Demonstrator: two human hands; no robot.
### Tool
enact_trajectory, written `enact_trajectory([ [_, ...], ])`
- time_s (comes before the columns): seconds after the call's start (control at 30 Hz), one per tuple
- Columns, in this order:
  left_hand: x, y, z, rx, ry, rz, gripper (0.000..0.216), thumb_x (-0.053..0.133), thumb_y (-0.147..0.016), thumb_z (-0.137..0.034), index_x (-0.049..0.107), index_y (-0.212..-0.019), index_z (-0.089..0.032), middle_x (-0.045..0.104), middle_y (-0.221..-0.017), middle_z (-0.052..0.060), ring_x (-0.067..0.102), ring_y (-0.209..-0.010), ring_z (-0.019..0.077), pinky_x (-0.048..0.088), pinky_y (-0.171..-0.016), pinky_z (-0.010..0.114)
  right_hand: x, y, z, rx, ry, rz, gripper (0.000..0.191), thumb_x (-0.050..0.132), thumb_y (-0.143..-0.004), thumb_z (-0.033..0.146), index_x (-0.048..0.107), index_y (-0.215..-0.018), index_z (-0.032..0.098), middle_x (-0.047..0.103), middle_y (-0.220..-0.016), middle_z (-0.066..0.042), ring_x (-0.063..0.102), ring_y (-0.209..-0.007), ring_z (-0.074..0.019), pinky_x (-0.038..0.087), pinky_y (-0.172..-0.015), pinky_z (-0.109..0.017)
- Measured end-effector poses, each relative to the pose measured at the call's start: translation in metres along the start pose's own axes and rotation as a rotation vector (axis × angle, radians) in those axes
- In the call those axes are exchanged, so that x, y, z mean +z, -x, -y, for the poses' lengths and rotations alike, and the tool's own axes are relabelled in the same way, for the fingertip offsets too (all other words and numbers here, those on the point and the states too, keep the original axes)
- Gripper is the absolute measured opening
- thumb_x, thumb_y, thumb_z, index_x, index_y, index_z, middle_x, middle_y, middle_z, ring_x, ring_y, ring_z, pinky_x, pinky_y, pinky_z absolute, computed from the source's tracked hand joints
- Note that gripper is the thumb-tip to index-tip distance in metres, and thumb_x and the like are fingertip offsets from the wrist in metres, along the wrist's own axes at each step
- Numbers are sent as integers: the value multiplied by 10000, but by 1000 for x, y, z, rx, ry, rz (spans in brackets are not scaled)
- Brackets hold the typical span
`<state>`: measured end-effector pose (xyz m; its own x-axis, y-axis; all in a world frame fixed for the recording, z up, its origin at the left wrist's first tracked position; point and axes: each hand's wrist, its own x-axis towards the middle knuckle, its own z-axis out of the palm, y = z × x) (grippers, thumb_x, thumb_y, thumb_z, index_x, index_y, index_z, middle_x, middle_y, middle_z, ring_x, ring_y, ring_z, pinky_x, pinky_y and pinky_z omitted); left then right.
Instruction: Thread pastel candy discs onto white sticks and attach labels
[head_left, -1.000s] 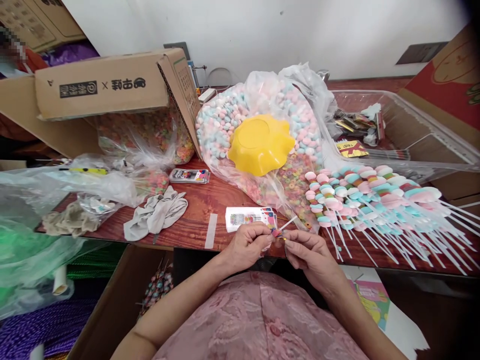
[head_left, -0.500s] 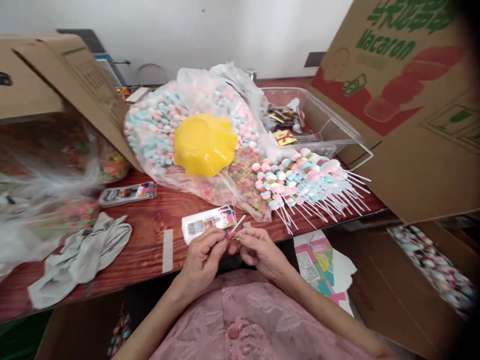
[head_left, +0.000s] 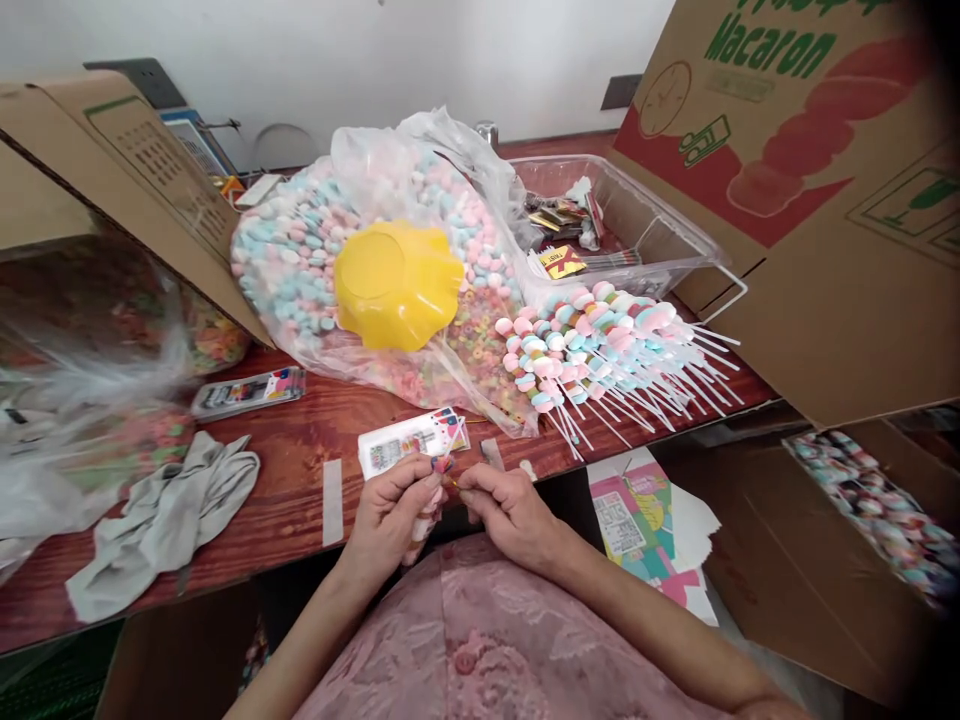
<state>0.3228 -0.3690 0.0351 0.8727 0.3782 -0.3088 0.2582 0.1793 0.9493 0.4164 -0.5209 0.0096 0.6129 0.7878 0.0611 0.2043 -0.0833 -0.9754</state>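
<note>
My left hand [head_left: 391, 510] and my right hand [head_left: 504, 508] meet at the near edge of the red wooden table [head_left: 300, 470], both pinched on a small candy skewer [head_left: 442, 466] between them. A gold twist tie shows at the right fingertips. Just beyond my hands lies a stack of printed white packets [head_left: 409, 442]. A pile of finished pastel candy skewers [head_left: 600, 345] with white sticks lies to the right. An upside-down yellow bowl [head_left: 396, 283] rests on a big clear bag of pink and blue candies [head_left: 315, 240].
A clear plastic bin [head_left: 675, 250] with wrappers stands behind the skewers. A "Macaron" carton [head_left: 825, 190] leans at the right, another cardboard box [head_left: 112, 170] at the left. Grey gloves [head_left: 165, 520] and plastic bags lie left. A carton of wrapped candies [head_left: 870, 510] sits below right.
The view has swung to the right, bringing the Macaron carton and lower carton into sight. My hands stay together; the skewer's stick has tilted down and is now hidden.
</note>
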Motion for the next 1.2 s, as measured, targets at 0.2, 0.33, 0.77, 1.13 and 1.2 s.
enact_trajectory([
  [0.2, 7, -7, -4, -141, 135, 40, 313, 666, -740, -452, 573, -705, -155, 534, -550, -44, 361, -294, 34, 249, -279, 166, -10, 4, 5, -97, -36, -302, 142, 518, -939, 234, 657, -927, 209, 576, -589, 51, 454, -419, -72, 356, -417, -194],
  [0.33, 14, -10, -5, -93, 170, 35, 244, 614, -754, -400, 592, -722, -159, 465, -474, -77, 294, -269, 31, 200, -263, 167, -4, -10, 15, -274, 100, -94, 256, 516, -938, 214, 716, -1098, 227, 652, -700, 5, 558, -549, -102, 457, -546, -222],
  [0.77, 4, -5, 8, -63, 388, 33, 342, 704, -715, -452, 571, -667, -142, 530, -518, -43, 344, -326, 23, 227, -319, 167, 20, -19, 1, -70, 93, -82, 332, 496, -944, 279, 689, -1209, 223, 537, -576, 35, 490, -512, -109, 416, -514, -239],
  [1.13, -4, -12, 2, 251, 165, 49, 193, 677, -780, -307, 676, -675, -145, 539, -664, -6, 434, -544, 69, 344, -513, 210, 13, -12, 6, 32, -57, -176, 133, 638, -871, 326, 638, -826, 201, 589, -652, 18, 518, -542, -109, 412, -508, -235],
  [1.2, -5, -11, -5, 333, 12, 78, 200, 634, -818, -279, 696, -676, -152, 568, -676, 6, 480, -604, 90, 390, -593, 225, 5, -20, 5, 132, -186, -69, 216, 670, -837, 389, 637, -773, 185, 541, -620, 22, 467, -527, -101, 376, -489, -232],
])
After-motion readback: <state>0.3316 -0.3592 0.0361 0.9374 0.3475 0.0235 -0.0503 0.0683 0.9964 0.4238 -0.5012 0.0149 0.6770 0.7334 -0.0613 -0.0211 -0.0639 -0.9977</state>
